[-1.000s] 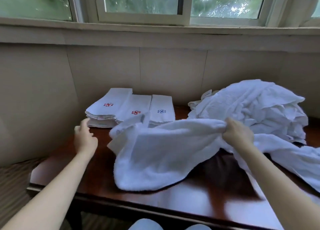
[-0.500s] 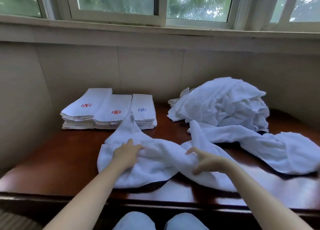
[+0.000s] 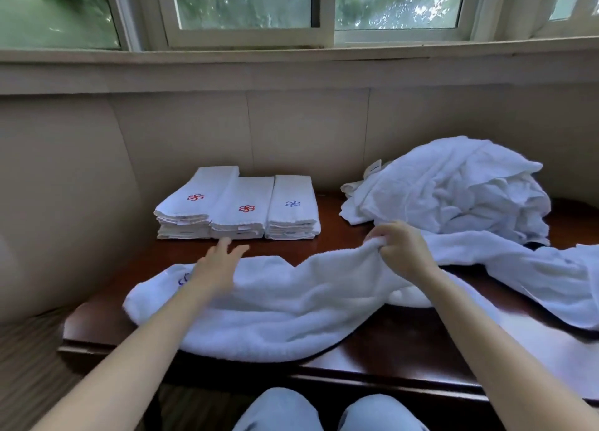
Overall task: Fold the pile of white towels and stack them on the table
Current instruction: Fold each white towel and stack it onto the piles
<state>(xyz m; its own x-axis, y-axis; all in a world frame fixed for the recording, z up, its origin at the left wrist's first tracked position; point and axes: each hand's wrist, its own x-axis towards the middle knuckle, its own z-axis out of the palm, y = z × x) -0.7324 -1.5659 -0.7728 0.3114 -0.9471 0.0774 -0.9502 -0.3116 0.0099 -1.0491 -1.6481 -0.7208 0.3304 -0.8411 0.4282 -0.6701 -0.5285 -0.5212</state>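
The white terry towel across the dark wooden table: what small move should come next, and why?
Probably draw the right hand rightward to stretch the white terry towel flat: it pinches a bunched edge, and the left hand rests flat on the other end.

We find no words or numbers that can be read. The only signs are embroidered pinwheel emblems: red on the left stack of folded white towels (image 3: 191,205), red on the middle stack (image 3: 241,212), blue on the right stack (image 3: 291,208). A blue stitched mark on the loose white terry towel (image 3: 275,301) is partly covered by the left hand (image 3: 217,267), so we cannot read it.
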